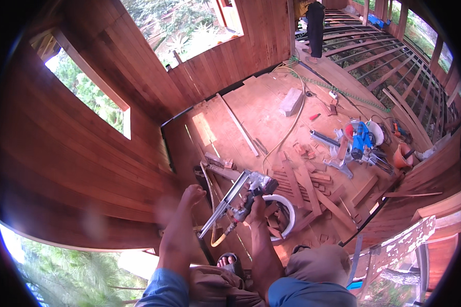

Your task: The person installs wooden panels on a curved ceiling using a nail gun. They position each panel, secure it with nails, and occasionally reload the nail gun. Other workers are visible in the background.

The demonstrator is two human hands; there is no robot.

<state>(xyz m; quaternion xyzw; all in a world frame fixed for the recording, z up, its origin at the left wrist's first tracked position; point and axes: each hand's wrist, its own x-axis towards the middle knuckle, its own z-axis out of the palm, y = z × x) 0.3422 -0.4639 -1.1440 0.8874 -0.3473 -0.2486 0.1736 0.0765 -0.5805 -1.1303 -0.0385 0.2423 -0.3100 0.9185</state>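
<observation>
My right hand (257,209) is wrapped around the handle of a pneumatic nail gun (263,183). The gun's long silver magazine (224,203) slants down to the left, and a yellowish air hose (220,240) joins it at the handle end. Left of the gun, my left hand (193,195) is raised near the plank wall with its fingers curled in; whatever they may hold is hidden. Just right of my right hand stands a white bucket (291,212) with wood offcuts (276,221) in it.
Loose boards (293,181) and scraps litter the floor right of the bucket. Farther right sit a blue miter saw (361,139) and an orange bucket (403,156). A hose (298,115) snakes across the floor. A person (315,30) stands at the back beside open floor joists (379,56).
</observation>
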